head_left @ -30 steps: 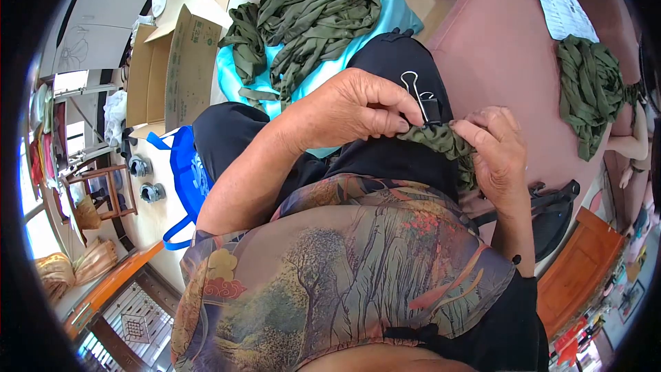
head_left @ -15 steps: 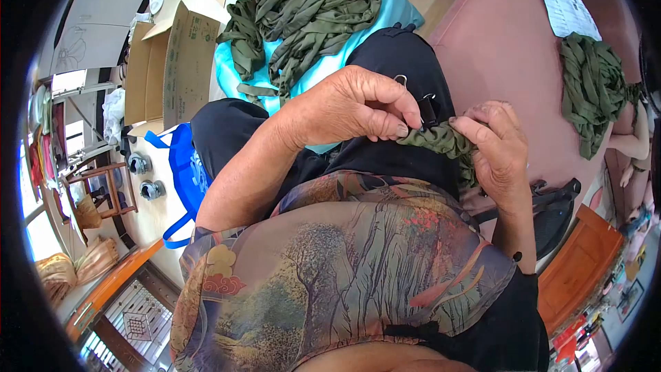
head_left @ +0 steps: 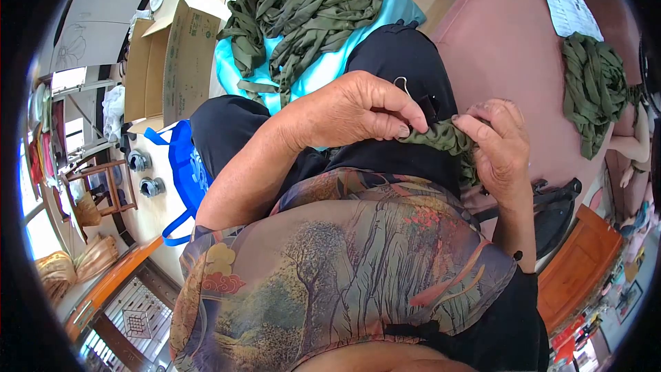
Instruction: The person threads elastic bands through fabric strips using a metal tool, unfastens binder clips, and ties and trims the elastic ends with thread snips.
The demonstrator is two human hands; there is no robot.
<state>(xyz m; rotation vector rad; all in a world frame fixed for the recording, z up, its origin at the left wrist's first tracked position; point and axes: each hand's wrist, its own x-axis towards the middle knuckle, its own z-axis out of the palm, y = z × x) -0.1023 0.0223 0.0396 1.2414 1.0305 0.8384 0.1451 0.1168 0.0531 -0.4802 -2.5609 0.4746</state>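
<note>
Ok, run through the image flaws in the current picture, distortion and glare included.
Head view: wide-angle distortion, with black, rounded corners; the window at the left edge is blown out to white; the black clip blends into the dark trousers; the left hand, right hand and green fabric read fairly clearly.

Tangled green fabric strips (head_left: pixel 323 0), 12 o'clock, upon smooth turquoise sheeting (head_left: pixel 317 83); rectangular brown cardboard box (head_left: pixel 187 62), 10 o'clock, left of strips.
</note>
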